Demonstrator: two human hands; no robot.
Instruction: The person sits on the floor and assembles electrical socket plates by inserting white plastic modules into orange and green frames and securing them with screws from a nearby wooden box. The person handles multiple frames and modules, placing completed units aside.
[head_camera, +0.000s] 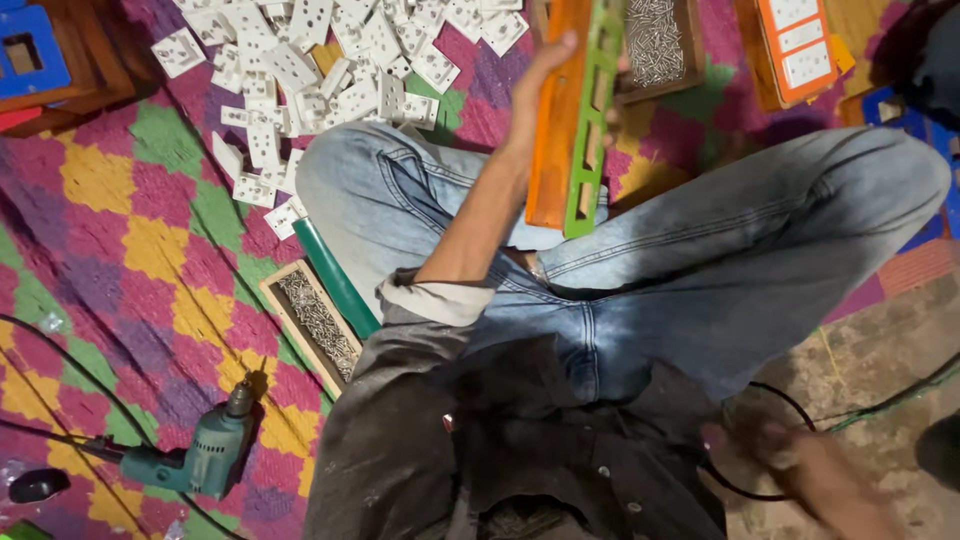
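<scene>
Left hand (545, 75) grip closed on upper end of orange-and-green slotted board (572, 120), thumb on orange side. Board hangs below the grip over the lap, long axis near vertical in view, edge-on. Right hand (815, 480) blurred near black cable (790, 400) on floor, grip unclear.

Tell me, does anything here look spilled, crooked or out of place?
The white socket plates lie in a loose, tumbled heap on the patterned mat, some on edge, a few strays beside the knee. The green drill lies on its side, cord trailing. Nothing looks broken.
</scene>
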